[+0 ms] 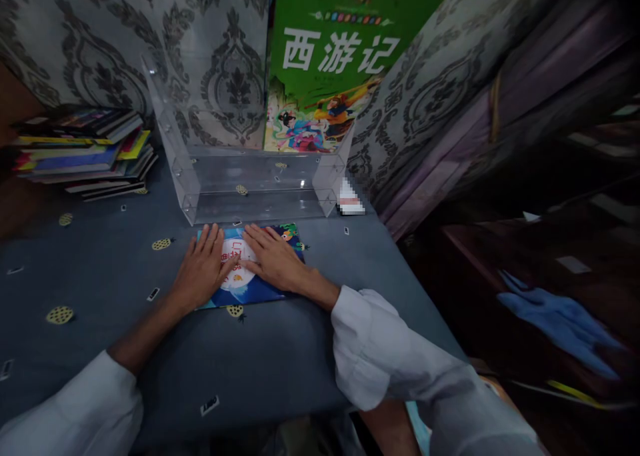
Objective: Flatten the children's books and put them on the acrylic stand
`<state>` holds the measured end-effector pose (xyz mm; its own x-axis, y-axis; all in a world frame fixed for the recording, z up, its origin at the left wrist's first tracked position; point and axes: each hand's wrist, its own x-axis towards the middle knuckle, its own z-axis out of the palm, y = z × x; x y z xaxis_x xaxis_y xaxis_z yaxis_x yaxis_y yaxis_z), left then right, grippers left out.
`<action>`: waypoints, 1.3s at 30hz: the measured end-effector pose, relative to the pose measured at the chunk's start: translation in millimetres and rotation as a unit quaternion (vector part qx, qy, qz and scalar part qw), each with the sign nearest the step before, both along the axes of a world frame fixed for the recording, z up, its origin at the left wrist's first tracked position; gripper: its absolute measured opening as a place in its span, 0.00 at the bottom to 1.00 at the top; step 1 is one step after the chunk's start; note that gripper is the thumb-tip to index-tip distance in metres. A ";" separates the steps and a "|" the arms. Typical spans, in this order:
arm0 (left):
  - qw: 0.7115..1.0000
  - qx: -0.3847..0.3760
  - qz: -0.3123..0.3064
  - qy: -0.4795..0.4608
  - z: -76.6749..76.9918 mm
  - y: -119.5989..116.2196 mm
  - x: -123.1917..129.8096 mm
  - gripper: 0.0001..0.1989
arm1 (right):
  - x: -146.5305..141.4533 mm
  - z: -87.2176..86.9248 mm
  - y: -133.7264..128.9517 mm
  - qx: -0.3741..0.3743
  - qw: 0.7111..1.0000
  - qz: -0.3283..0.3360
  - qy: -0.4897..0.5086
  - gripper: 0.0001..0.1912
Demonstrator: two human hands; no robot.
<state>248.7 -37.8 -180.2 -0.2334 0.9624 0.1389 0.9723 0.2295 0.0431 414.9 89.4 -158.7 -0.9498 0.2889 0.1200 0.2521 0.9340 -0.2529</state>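
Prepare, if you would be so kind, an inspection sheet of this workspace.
Surface: dark tablecloth with pineapple prints.
Job's things: blue booklet lying flat, just in front of a clear rack.
Clutter: stack of books at the left; white item, too pixelated to identify, beside the rack.
Hands: left hand and right hand flat on the booklet, fingers stretched out.
Cables: nothing seen clearly; the right side is dark.
Surroundings: green book upright at the rack; patterned backdrop; blue cloth at right.

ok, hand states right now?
Left hand: open, palm down on the book, not gripping.
Right hand: open, palm down on the same book, not gripping.
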 end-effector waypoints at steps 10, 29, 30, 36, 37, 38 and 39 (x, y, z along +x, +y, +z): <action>1.000 -0.011 -0.013 -0.024 2.7 -1.1 -1.7 0.39 | 42.7 -11.9 25.8 -0.033 0.993 -0.108 0.027 0.34; 0.957 -0.074 -0.224 -0.168 24.8 -35.0 -14.3 0.34 | 154.2 -16.4 -95.6 -0.024 1.000 0.005 0.019 0.66; 0.955 -0.078 -0.230 -0.172 26.0 -35.2 -13.7 0.33 | 157.8 -17.6 -102.7 -0.023 1.000 0.008 0.013 0.67; 0.949 -0.100 -0.244 -0.175 31.1 -35.9 -9.8 0.32 | 163.0 -25.7 -140.7 -0.005 0.998 -0.067 0.017 0.52; 0.948 -0.103 -0.245 -0.176 31.4 -36.1 -9.4 0.32 | 162.4 -26.7 -144.9 -0.001 0.997 -0.076 0.024 0.50; 0.947 -0.105 -0.247 -0.177 31.4 -36.3 -9.2 0.32 | 161.9 -27.7 -148.2 0.002 0.996 -0.082 0.032 0.48; 0.946 -0.106 -0.248 -0.178 31.2 -36.4 -9.1 0.32 | 161.5 -28.6 -150.8 0.004 0.995 -0.085 0.041 0.46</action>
<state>239.5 -74.2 -149.0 0.2596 0.9630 -0.0723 0.8953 -0.2120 0.3917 576.4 -61.4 -187.3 -0.8736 0.4441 0.1990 0.3862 0.8815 -0.2717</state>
